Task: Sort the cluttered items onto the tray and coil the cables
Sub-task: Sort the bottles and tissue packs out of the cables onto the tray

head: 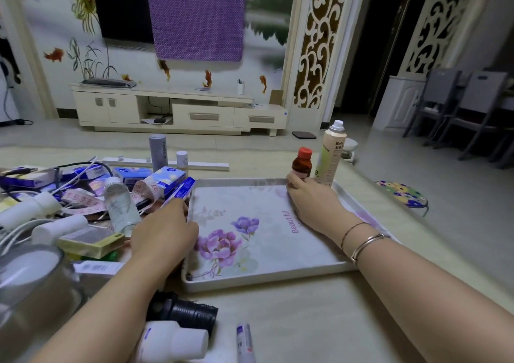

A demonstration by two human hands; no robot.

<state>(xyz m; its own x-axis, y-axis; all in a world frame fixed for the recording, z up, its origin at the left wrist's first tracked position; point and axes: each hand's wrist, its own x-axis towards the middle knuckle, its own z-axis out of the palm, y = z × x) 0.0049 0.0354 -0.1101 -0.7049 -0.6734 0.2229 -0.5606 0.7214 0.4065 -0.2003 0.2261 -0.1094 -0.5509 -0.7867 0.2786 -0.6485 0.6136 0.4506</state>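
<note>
TV cabinet [178, 109], purple cloth [197, 14], grey chairs [461, 106].

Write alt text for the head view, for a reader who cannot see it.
A person's right hand holds a brown bottle at the far corner of a floral tray, beside a tall spray can, while the left hand rests at the tray's left rim. Left of the tray lies a clutter of boxes, bottles, a measuring tape and white cables.

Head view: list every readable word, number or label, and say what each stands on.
"Beautiful": on the floral tray, beside the right hand; the line below it is hidden.
"Befe": on the tall spray bottle; the characters beneath are blurred.
"108", "109", "130": on the pink measuring tape; its other numbers are blurred.
Grey can, blue tissue packs and white bottles: print unreadable.
</note>
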